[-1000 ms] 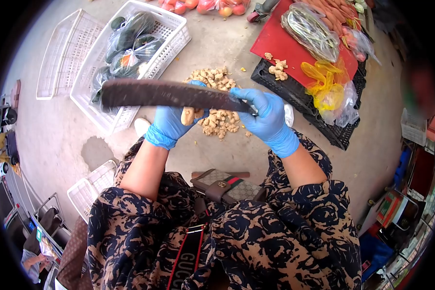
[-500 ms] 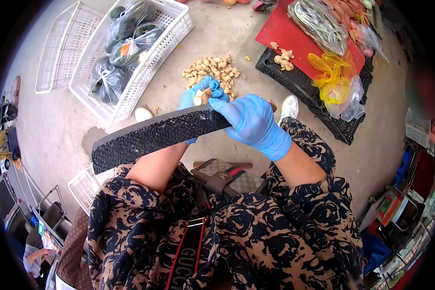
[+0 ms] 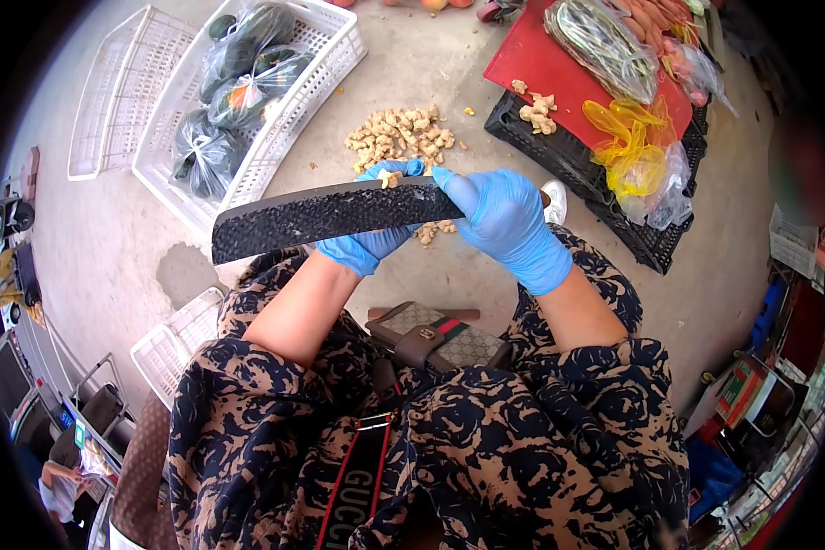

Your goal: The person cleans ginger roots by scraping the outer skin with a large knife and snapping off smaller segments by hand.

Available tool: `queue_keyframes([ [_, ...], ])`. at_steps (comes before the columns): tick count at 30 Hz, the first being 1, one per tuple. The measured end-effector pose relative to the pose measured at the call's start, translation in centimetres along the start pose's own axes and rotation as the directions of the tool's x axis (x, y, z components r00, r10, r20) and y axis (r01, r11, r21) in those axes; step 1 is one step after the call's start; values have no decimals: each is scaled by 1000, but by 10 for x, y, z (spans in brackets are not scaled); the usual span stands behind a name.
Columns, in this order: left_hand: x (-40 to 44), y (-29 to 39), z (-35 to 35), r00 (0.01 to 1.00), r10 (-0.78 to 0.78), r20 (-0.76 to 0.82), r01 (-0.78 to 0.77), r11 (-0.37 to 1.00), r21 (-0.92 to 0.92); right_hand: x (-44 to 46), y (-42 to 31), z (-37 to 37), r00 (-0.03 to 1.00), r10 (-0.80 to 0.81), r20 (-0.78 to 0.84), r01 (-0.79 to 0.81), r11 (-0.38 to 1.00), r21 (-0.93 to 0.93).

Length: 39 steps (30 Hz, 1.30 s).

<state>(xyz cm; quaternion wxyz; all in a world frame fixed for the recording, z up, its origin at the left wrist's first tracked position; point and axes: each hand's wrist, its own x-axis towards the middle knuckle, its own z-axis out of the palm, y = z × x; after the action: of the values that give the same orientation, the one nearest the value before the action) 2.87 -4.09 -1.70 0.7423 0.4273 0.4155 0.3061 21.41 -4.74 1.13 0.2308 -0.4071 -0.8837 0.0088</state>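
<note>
Grips one long knife (image 3: pixel 316 218) in the right hand (image 3: pixel 513 225), fingers closed firmly at the handle end, over the near side of the ginger pile (image 3: pixel 399 135). Curls the left hand (image 3: pixel 362 249), partly hidden by the blade, around one ginger piece (image 3: pixel 390 180). Counts three white baskets (image 3: pixel 339 55) left of the pile, one holding bagged dark green produce (image 3: pixel 258 41). Adds one black crate (image 3: pixel 623 236) right of the pile, bearing one red board (image 3: pixel 532 57) and one yellow mesh bag (image 3: pixel 628 137).
</note>
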Motion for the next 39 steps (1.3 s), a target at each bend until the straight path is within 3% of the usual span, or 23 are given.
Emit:
queue_keyframes([
  [1,-3,-3,0,994,-105,-26,88,923,-374,-1,5,1,1000,14,2,-14,1000,-6],
  [2,-5,-6,1,977,-212,-11,145,705,-695,-2,11,0,995,90,50,-90,996,-13],
  [3,5,-6,-2,935,94,342,257,488,-834,-3,18,0,981,166,97,-165,986,-22],
  [6,1,10,-2,946,-260,194,301,482,-822,-4,29,-1,907,388,163,-405,910,89],
  [9,8,-5,-12,959,-224,175,274,565,-778,6,20,0,780,587,216,-625,714,317],
  [11,7,-3,-14,953,-285,103,255,569,-782,14,16,-3,676,674,299,-723,526,448],
  [12,6,3,-9,946,-316,70,247,567,-786,15,15,-2,659,688,305,-722,466,511],
  [13,4,8,-3,932,-360,-37,227,660,-716,16,14,0,643,700,311,-716,405,569],
  [15,7,8,-4,942,-333,-39,205,666,-717,16,14,7,620,714,327,-681,282,676],
  [18,4,10,-11,967,-249,-45,141,681,-718,24,12,-2,569,698,435,-723,173,669],
  [21,2,18,-10,983,-174,-52,100,754,-649,25,11,-2,582,681,444,-704,149,694],
  [24,1,24,-9,980,-199,-24,146,792,-593,30,6,-6,598,629,497,-668,48,743],
  [27,-2,35,-2,979,-200,-32,150,822,-549,28,9,0,575,642,507,-696,58,715],
  [33,-2,32,-6,986,-163,28,154,836,-526,30,14,-2,526,628,574,-655,-131,744],
  [36,-4,41,1,972,-234,-14,222,940,-260,28,14,0,511,610,605,-687,-133,714],
  [39,-3,30,3,992,-86,-96,94,992,84,27,13,3,500,596,628,-706,-139,695],
])
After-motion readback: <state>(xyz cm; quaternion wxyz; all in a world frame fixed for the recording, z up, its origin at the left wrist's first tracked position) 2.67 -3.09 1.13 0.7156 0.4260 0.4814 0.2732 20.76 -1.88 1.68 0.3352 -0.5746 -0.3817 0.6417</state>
